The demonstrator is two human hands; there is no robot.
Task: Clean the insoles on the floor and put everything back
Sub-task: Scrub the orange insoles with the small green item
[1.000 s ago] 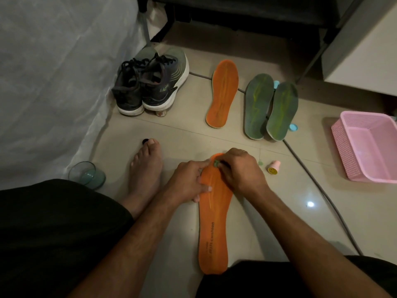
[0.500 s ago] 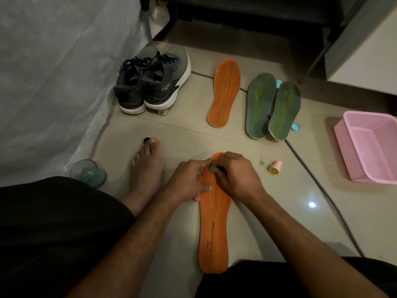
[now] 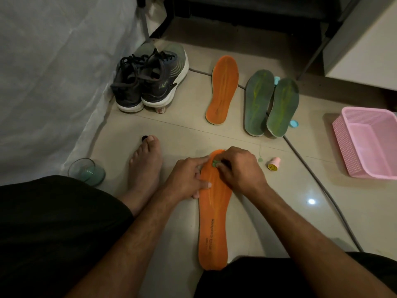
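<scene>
— What is the person wearing?

— Dark, almost black shorts [image 3: 53, 229] of plain fabric over both thighs; no print or seam shows.

— Sleeves?

— None in view. Both forearms are bare to the frame's edge, with fine hair. The left hand [image 3: 187, 179] and right hand [image 3: 240, 168] carry no ring, watch or glove.

— Footwear?

— The one visible foot [image 3: 146, 168] is bare.
</scene>
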